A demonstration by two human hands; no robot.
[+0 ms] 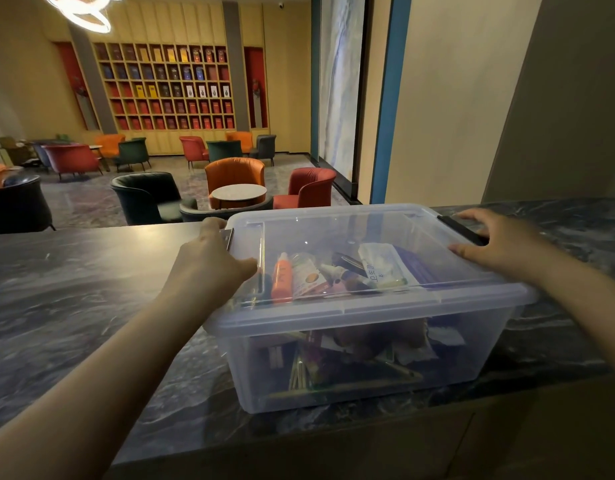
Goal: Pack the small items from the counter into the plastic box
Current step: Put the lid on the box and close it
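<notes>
A clear plastic box (364,362) stands on the dark marble counter (74,306), with its clear lid (351,230) on top. Through the lid I see several small items: an orange bottle (281,277), a white packet (382,266) and a purple pack at the right. My left hand (212,258) grips the lid's left edge at the black latch (228,238), thumb on top of the lid. My right hand (496,244) lies on the lid's right edge over the other black latch (458,228), its fingers spread.
The counter's near edge runs below the box. Beyond the counter lies a lounge with armchairs, a round table (239,192) and a wall of shelves. A beige wall stands at the right.
</notes>
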